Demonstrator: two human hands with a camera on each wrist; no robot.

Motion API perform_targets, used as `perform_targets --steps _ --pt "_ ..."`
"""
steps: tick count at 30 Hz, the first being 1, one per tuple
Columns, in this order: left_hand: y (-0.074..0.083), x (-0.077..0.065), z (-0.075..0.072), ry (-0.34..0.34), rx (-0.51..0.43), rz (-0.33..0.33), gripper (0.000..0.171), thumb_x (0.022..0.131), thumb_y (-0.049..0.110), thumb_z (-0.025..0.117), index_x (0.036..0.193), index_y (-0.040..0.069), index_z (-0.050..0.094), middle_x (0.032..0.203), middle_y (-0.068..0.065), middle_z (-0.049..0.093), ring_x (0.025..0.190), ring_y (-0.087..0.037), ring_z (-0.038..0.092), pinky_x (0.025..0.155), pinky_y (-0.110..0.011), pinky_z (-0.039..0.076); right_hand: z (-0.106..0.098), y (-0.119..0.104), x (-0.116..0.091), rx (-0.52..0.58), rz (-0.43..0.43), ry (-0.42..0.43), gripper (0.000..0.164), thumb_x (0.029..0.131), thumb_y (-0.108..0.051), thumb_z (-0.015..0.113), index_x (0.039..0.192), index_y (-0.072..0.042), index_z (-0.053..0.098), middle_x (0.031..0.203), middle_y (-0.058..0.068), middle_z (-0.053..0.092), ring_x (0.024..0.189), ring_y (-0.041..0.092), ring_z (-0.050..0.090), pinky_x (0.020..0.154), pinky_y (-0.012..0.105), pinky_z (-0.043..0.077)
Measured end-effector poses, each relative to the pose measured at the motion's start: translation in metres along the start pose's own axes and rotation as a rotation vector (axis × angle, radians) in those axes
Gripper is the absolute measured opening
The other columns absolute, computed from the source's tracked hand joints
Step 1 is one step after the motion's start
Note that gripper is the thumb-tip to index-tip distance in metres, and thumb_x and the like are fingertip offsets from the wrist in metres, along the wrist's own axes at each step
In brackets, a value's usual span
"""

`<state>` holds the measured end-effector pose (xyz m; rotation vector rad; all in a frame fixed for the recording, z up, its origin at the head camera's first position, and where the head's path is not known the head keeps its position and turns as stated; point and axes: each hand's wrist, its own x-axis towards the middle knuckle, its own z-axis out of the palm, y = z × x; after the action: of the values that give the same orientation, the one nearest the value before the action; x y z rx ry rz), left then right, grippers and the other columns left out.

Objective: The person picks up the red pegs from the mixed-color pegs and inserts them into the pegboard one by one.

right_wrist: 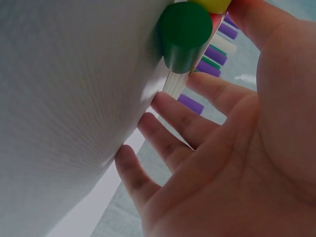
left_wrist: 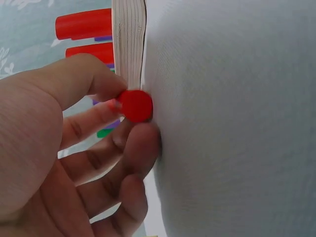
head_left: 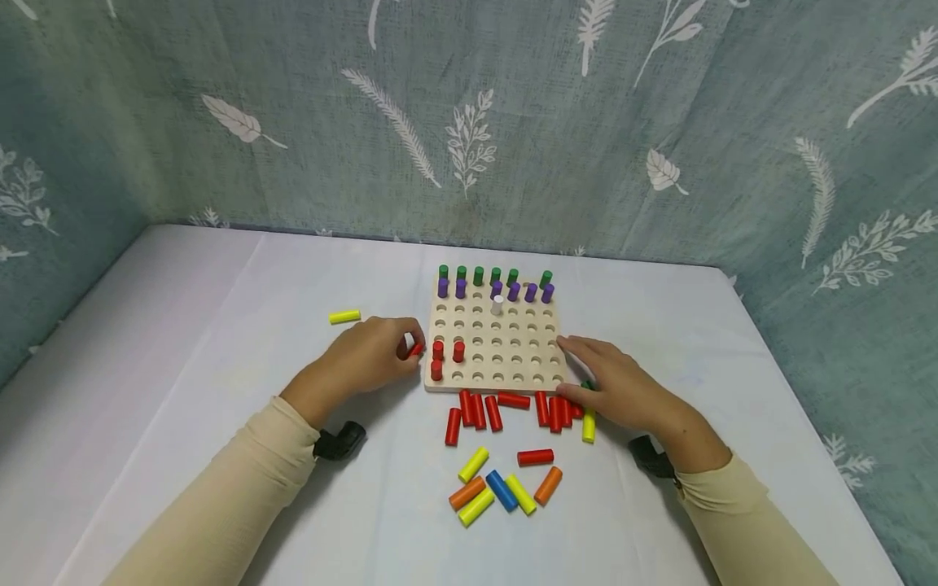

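A wooden pegboard (head_left: 497, 358) lies in the middle of the table. Beside its left edge my left hand (head_left: 370, 354) pinches a red peg (left_wrist: 137, 106) between thumb and fingers, low over the cloth. My right hand (head_left: 619, 382) rests at the board's right edge with fingers spread and fairly straight, fingertips at the side. A green peg (right_wrist: 185, 34) shows near that thumb and index finger in the right wrist view. Upright red pegs (head_left: 458, 352) stand at the board's front left. Purple pegs (head_left: 514, 291), green pegs (head_left: 479, 277) and one white peg (head_left: 497, 305) stand toward the back.
Several loose red pegs (head_left: 493, 413) lie along the board's front edge. Closer to me are yellow pegs (head_left: 473, 464), orange pegs (head_left: 548, 486) and a blue peg (head_left: 501, 491). One yellow peg (head_left: 344, 317) lies left of the board. A leaf-patterned curtain (head_left: 469, 122) hangs behind the table.
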<state>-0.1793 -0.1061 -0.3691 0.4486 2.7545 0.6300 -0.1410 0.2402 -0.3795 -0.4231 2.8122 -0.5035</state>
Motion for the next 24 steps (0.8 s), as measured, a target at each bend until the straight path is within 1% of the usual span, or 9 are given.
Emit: perform_targets --steps 3,5,10,13,16,20,24 --pt "-0.0004 0.0014 -0.0032 0.011 0.024 -0.009 0.027 0.091 0.022 0.069 0.117 0.016 0.067 0.077 -0.003 0.062 0.062 -0.016 0.053 0.055 -0.027 0.040 -0.0041 -0.0016 0.0025 -0.001 -0.005 -0.004 0.078 0.094 -0.045 0.066 0.158 -0.021 0.030 0.159 0.018 0.034 0.146 0.043 0.032 0.113 0.064 0.032" --pt "-0.0004 0.0018 -0.0043 0.012 0.022 -0.009 0.028 0.091 0.022 0.068 0.118 0.016 0.068 0.078 -0.002 0.062 0.063 -0.016 0.053 0.055 -0.027 0.040 -0.0049 -0.0016 0.0034 -0.006 0.000 -0.009 0.078 0.094 -0.046 0.066 0.158 -0.021 0.029 0.159 0.018 0.034 0.146 0.043 0.031 0.113 0.064 0.032" --pt "0.0007 0.0022 -0.0035 0.003 0.004 0.000 0.026 0.091 0.022 0.068 0.116 0.014 0.070 0.080 -0.003 0.063 0.065 -0.016 0.053 0.057 -0.027 0.041 -0.0013 0.0013 0.0022 -0.003 0.022 -0.021 0.079 0.093 -0.044 0.067 0.159 -0.021 0.029 0.160 0.017 0.034 0.147 0.042 0.030 0.113 0.064 0.032" --pt "0.0009 0.0008 -0.0028 0.014 0.005 -0.006 0.026 0.091 0.023 0.068 0.115 0.014 0.069 0.082 -0.002 0.064 0.066 -0.016 0.054 0.057 -0.027 0.041 0.0018 0.0021 0.0016 0.002 0.017 -0.018 0.080 0.093 -0.044 0.068 0.158 -0.020 0.029 0.160 0.017 0.034 0.147 0.042 0.030 0.113 0.064 0.032" --pt "0.0001 -0.0014 -0.0026 0.045 0.002 0.002 0.025 0.091 0.022 0.068 0.114 0.013 0.069 0.083 -0.002 0.065 0.065 -0.016 0.054 0.056 -0.027 0.042 0.0041 0.0013 0.0014 0.004 0.014 -0.017 0.080 0.092 -0.045 0.068 0.158 -0.021 0.029 0.160 0.017 0.034 0.146 0.042 0.031 0.112 0.064 0.033" --pt "0.0000 -0.0029 -0.0039 0.098 -0.016 0.035 0.025 0.090 0.020 0.067 0.114 0.013 0.069 0.086 -0.003 0.067 0.064 -0.015 0.053 0.055 -0.027 0.041 0.0046 0.0009 0.0010 0.002 0.015 -0.020 0.080 0.093 -0.045 0.067 0.158 -0.021 0.029 0.160 0.018 0.033 0.146 0.043 0.030 0.112 0.065 0.032" --pt "0.0045 -0.0052 -0.0088 0.179 -0.037 0.067 0.027 0.089 0.018 0.067 0.116 0.013 0.069 0.090 -0.003 0.069 0.066 -0.017 0.053 0.056 -0.028 0.042 0.0011 0.0000 0.0002 -0.001 0.018 -0.016 0.080 0.093 -0.045 0.067 0.159 -0.022 0.029 0.160 0.018 0.033 0.147 0.043 0.030 0.112 0.065 0.032"
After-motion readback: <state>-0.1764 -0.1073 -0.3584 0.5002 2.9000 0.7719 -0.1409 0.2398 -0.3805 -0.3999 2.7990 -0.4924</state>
